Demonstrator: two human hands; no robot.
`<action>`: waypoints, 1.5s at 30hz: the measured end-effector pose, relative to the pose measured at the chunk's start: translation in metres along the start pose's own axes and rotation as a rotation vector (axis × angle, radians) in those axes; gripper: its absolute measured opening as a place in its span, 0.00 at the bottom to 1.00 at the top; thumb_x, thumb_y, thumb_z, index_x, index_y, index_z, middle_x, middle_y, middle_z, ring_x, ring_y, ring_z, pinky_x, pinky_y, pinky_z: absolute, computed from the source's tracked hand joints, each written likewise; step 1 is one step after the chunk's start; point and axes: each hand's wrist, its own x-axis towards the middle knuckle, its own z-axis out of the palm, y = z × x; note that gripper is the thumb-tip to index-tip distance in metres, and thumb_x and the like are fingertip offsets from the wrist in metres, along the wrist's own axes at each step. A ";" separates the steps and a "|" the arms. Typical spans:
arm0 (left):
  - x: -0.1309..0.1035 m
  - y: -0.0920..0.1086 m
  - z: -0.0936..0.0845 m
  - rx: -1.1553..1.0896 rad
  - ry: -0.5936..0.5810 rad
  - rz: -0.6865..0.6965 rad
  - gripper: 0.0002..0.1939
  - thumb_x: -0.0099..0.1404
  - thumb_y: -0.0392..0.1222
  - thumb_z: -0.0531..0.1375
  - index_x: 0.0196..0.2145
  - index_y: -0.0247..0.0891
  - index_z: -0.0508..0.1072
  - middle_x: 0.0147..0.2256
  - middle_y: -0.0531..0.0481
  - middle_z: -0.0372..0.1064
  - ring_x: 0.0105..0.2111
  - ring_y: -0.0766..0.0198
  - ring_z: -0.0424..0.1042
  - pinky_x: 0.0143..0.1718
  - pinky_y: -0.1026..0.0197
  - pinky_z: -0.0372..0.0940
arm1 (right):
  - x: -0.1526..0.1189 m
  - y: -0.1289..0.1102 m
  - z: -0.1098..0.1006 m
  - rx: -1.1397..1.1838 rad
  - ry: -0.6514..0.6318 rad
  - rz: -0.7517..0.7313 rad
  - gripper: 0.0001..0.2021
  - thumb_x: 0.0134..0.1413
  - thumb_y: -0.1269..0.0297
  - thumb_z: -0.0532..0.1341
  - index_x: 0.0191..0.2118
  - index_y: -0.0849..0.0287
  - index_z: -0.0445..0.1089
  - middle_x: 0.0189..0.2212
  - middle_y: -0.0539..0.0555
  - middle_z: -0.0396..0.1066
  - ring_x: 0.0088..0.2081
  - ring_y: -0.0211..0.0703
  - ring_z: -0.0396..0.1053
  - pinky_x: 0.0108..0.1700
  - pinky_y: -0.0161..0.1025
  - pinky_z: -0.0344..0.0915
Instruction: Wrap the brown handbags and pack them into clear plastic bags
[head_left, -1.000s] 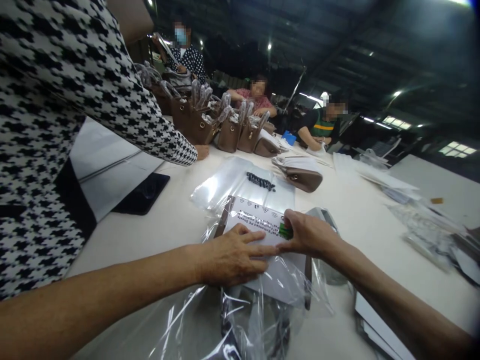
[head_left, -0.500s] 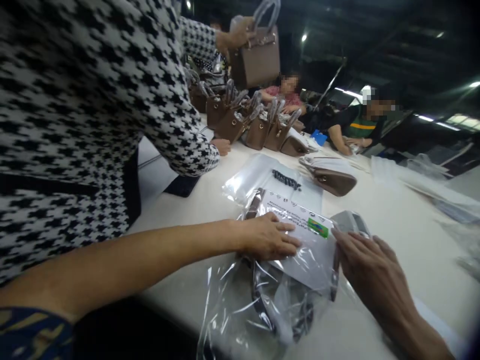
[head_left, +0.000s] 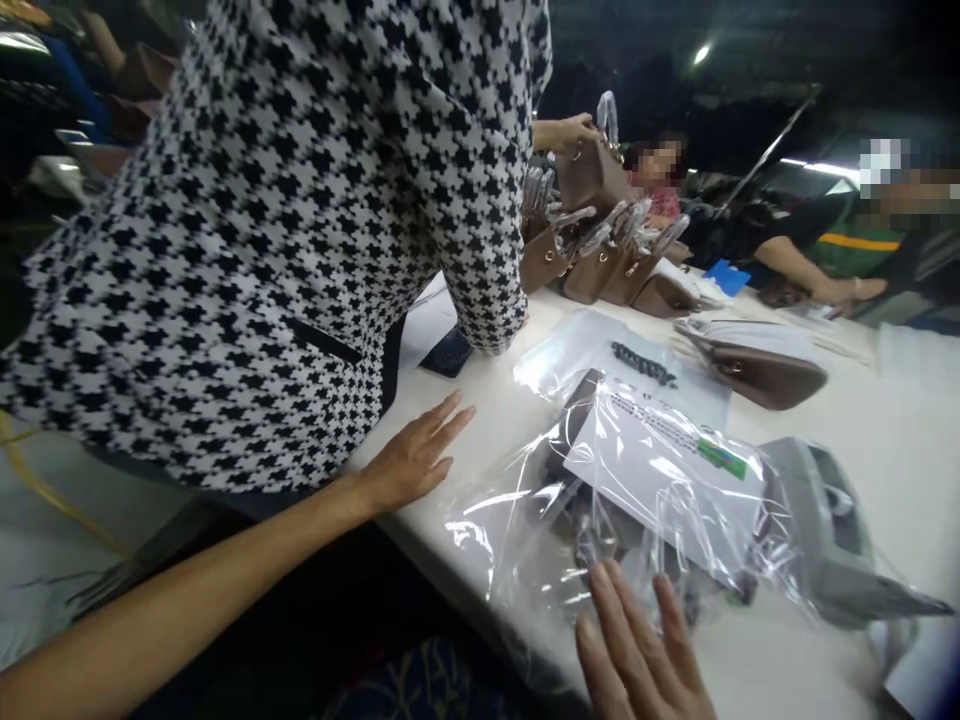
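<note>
A handbag in a clear plastic bag (head_left: pixel 517 545) lies on the white table, a white printed sheet (head_left: pixel 652 455) with a green label on top of it. My left hand (head_left: pixel 412 455) is over the table edge, left of the plastic, fingers apart and holding nothing. Low in the view, my right hand (head_left: pixel 641 645) has its fingers stretched out at the near side of the plastic; whether it touches the film I cannot tell. A grey device (head_left: pixel 817 530) with a small dark window stands against the right end of the plastic.
A co-worker in a houndstooth jacket (head_left: pixel 315 200) stands close on my left, one hand at a raised brown handbag (head_left: pixel 592 175). Several brown handbags (head_left: pixel 589 275) stand behind. Another brown bag (head_left: pixel 772 375) lies at the back right. Two other people sit across the table.
My left hand has left the printed sheet and moved left. My right hand has come off the sheet's right end to the near side. The view has turned left, and the co-worker's raised handbag is lower.
</note>
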 end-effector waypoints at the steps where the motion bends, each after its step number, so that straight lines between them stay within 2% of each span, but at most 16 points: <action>1: 0.000 -0.004 0.010 0.056 0.041 0.088 0.33 0.62 0.33 0.53 0.61 0.37 0.42 0.62 0.33 0.37 0.61 0.50 0.41 0.56 0.45 0.53 | -0.002 -0.005 0.004 -0.041 0.019 0.021 0.19 0.53 0.59 0.58 0.51 0.57 0.64 0.47 0.59 0.68 0.54 0.55 0.58 0.59 0.61 0.44; 4: 0.025 -0.005 0.036 0.064 0.139 0.348 0.36 0.61 0.39 0.58 0.60 0.35 0.43 0.61 0.29 0.34 0.62 0.48 0.40 0.55 0.45 0.55 | -0.007 -0.012 0.015 -0.081 0.010 0.033 0.12 0.56 0.64 0.56 0.45 0.58 0.68 0.44 0.57 0.70 0.52 0.52 0.62 0.59 0.58 0.46; 6: 0.047 0.001 0.042 0.043 0.152 0.471 0.29 0.60 0.42 0.58 0.57 0.39 0.52 0.62 0.32 0.36 0.61 0.49 0.42 0.55 0.46 0.55 | -0.010 -0.015 0.020 -0.056 0.071 0.023 0.11 0.58 0.65 0.53 0.41 0.57 0.70 0.41 0.54 0.72 0.50 0.48 0.64 0.59 0.53 0.50; 8: 0.061 0.011 0.037 0.033 0.115 0.591 0.16 0.61 0.41 0.58 0.47 0.41 0.65 0.61 0.37 0.43 0.61 0.52 0.46 0.56 0.49 0.55 | -0.016 -0.019 0.022 -0.051 0.177 0.058 0.09 0.57 0.67 0.53 0.36 0.57 0.71 0.37 0.52 0.74 0.48 0.46 0.66 0.59 0.49 0.54; 10: 0.066 0.019 0.026 0.044 0.028 0.724 0.04 0.62 0.37 0.56 0.35 0.40 0.70 0.58 0.43 0.53 0.60 0.55 0.49 0.57 0.50 0.54 | -0.024 -0.022 0.022 -0.073 0.179 0.092 0.06 0.55 0.67 0.57 0.35 0.56 0.71 0.36 0.52 0.74 0.48 0.46 0.66 0.58 0.46 0.56; 12: 0.065 0.022 0.015 0.075 -0.076 0.828 0.06 0.63 0.35 0.55 0.29 0.38 0.69 0.53 0.47 0.62 0.59 0.58 0.52 0.58 0.51 0.53 | -0.034 -0.021 0.022 -0.115 0.111 0.104 0.06 0.52 0.64 0.60 0.36 0.55 0.71 0.38 0.54 0.73 0.50 0.49 0.64 0.58 0.49 0.55; 14: 0.061 0.020 0.009 0.108 -0.153 0.887 0.05 0.63 0.34 0.54 0.32 0.38 0.69 0.51 0.48 0.65 0.58 0.59 0.54 0.59 0.52 0.52 | -0.044 -0.016 0.022 -0.158 0.067 0.126 0.10 0.49 0.64 0.62 0.40 0.58 0.69 0.41 0.58 0.72 0.52 0.53 0.62 0.57 0.55 0.53; 17: 0.058 0.008 0.014 0.125 -0.085 0.862 0.12 0.63 0.35 0.55 0.45 0.40 0.64 0.55 0.42 0.59 0.58 0.56 0.52 0.57 0.48 0.54 | -0.055 -0.008 0.023 -0.110 -0.015 0.150 0.17 0.50 0.70 0.58 0.48 0.66 0.65 0.49 0.65 0.65 0.53 0.58 0.59 0.54 0.57 0.58; 21: 0.047 -0.002 0.040 0.002 0.251 0.590 0.27 0.60 0.42 0.60 0.53 0.39 0.53 0.58 0.34 0.48 0.58 0.48 0.52 0.52 0.42 0.60 | -0.063 -0.006 0.026 -0.063 0.066 0.264 0.33 0.50 0.72 0.59 0.61 0.70 0.47 0.58 0.70 0.51 0.55 0.61 0.56 0.49 0.52 0.64; 24: 0.035 0.003 0.054 -0.047 0.336 0.511 0.23 0.61 0.40 0.58 0.52 0.40 0.55 0.55 0.37 0.53 0.57 0.50 0.55 0.51 0.43 0.61 | -0.068 -0.007 0.029 -0.091 0.076 0.316 0.35 0.50 0.72 0.59 0.61 0.73 0.44 0.56 0.70 0.54 0.55 0.58 0.57 0.53 0.50 0.61; 28: 0.026 0.011 0.047 0.077 0.234 0.670 0.15 0.61 0.32 0.55 0.47 0.41 0.64 0.47 0.47 0.67 0.55 0.55 0.60 0.55 0.45 0.58 | -0.075 -0.006 0.030 -0.062 0.009 0.281 0.26 0.49 0.76 0.56 0.56 0.72 0.56 0.51 0.68 0.63 0.53 0.58 0.59 0.54 0.53 0.58; 33: 0.034 0.007 0.029 0.026 -0.010 0.839 0.12 0.61 0.30 0.56 0.43 0.36 0.66 0.48 0.44 0.68 0.55 0.53 0.59 0.55 0.44 0.57 | -0.080 -0.003 0.031 -0.035 -0.026 0.290 0.22 0.48 0.77 0.56 0.53 0.71 0.61 0.51 0.68 0.62 0.54 0.59 0.59 0.52 0.55 0.60; 37: 0.039 0.009 0.030 0.031 0.062 0.901 0.13 0.58 0.31 0.60 0.41 0.37 0.67 0.46 0.41 0.69 0.54 0.52 0.61 0.55 0.42 0.56 | -0.081 -0.004 0.034 -0.011 0.004 0.337 0.23 0.48 0.79 0.54 0.53 0.72 0.61 0.53 0.69 0.60 0.54 0.62 0.57 0.51 0.58 0.58; 41: 0.047 0.021 0.031 0.053 0.080 0.948 0.09 0.57 0.31 0.60 0.36 0.39 0.70 0.45 0.51 0.71 0.54 0.55 0.60 0.60 0.43 0.46 | -0.082 -0.003 0.034 -0.001 -0.010 0.337 0.22 0.50 0.79 0.54 0.54 0.70 0.60 0.54 0.67 0.58 0.55 0.61 0.57 0.52 0.57 0.58; 43: 0.058 0.027 0.028 -0.017 -0.042 0.969 0.04 0.59 0.31 0.57 0.31 0.38 0.68 0.47 0.50 0.69 0.54 0.54 0.60 0.60 0.43 0.46 | -0.083 -0.002 0.034 0.009 -0.017 0.329 0.22 0.52 0.78 0.53 0.54 0.69 0.60 0.54 0.66 0.58 0.55 0.60 0.57 0.52 0.57 0.58; 45: 0.071 0.031 0.024 -0.149 -0.219 0.964 0.05 0.62 0.32 0.52 0.32 0.35 0.66 0.47 0.43 0.68 0.51 0.55 0.64 0.57 0.47 0.54 | -0.084 -0.001 0.034 0.017 -0.027 0.319 0.21 0.54 0.77 0.51 0.55 0.69 0.60 0.54 0.65 0.59 0.55 0.59 0.56 0.52 0.56 0.58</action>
